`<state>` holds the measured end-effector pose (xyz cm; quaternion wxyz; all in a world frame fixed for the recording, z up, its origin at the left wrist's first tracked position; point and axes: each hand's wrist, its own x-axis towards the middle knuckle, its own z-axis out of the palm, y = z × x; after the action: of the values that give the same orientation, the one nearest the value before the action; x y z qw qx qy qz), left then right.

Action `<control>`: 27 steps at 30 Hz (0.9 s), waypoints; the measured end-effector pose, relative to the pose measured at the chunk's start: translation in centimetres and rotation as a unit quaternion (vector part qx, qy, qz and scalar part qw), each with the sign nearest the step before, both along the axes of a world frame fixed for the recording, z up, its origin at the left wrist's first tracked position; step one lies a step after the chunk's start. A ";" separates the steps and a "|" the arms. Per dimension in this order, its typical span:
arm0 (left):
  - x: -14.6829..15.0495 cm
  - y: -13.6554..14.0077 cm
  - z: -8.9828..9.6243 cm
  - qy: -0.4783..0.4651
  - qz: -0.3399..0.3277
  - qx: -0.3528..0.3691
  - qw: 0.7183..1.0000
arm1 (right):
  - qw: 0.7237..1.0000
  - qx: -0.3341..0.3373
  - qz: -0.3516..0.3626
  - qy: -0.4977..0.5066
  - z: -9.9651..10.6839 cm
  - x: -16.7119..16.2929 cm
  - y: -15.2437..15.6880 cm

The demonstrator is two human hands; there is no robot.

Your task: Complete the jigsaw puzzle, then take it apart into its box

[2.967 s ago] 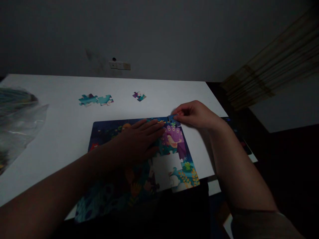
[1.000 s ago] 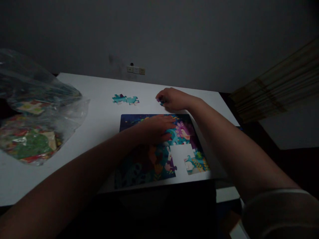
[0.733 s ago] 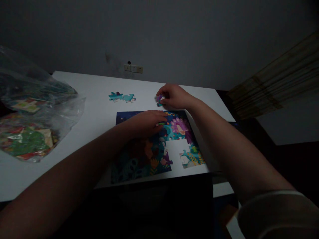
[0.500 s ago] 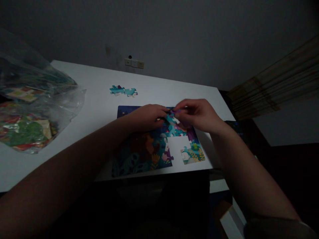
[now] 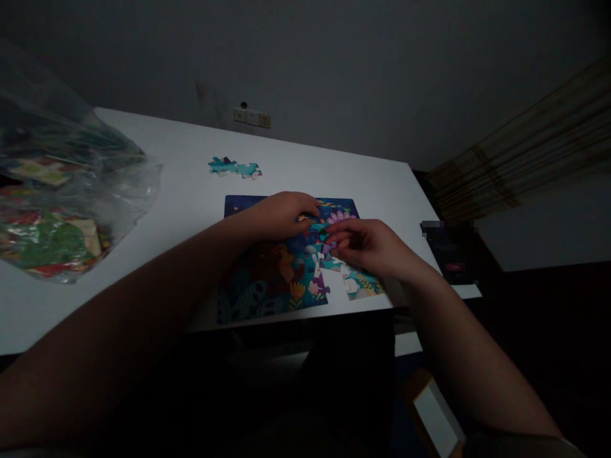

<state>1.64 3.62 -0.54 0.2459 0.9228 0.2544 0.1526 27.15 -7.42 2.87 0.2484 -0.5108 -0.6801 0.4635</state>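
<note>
A jigsaw puzzle [image 5: 252, 299] with dark blue and teal animal and flower pictures lies at the table's front edge. My left hand [image 5: 286, 215] rests open over its upper middle, fingers slightly bent on the surface. To the right, my right hand [image 5: 365, 245] is low over the puzzle, thumb and fingers pinched on a teal and purple puzzle piece [image 5: 329, 259]. That piece is partly hidden by the fingers. White tabletop shows through a gap at the lower right, between a rabbit picture [image 5: 318, 277] and a corner section [image 5: 365, 285].
Several loose teal puzzle pieces [image 5: 233, 167] lie behind the puzzle on the white table [image 5: 181, 178]. A clear plastic bag [image 5: 128, 191] with colourful contents stands at the left. A dark object [image 5: 449, 251] is by the right edge. Wall sockets [image 5: 252, 117] are behind the table.
My right hand has moved from the puzzle's upper right down toward the gap, uncovering purple flowers. A piece now covers the gap's upper part. My left hand stays nearly in place.
</note>
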 end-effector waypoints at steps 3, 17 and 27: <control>0.0 0.0 0.0 0.004 0.006 0.000 1.000 | 1.000 -0.003 -0.005 0.000 0.1 0.2 -0.3; 0.1 -0.3 0.0 0.000 0.022 0.000 1.000 | 0.960 -0.068 -0.239 0.131 -1.0 -0.2 -3.1; 0.3 -0.2 0.0 0.010 0.018 0.016 1.000 | 0.980 -0.025 -0.187 0.058 -0.9 -0.7 -3.7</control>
<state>1.96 3.43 -0.52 0.2253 0.9235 0.2707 0.1517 26.41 -11.10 1.95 0.3563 -0.6073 -0.5453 0.4549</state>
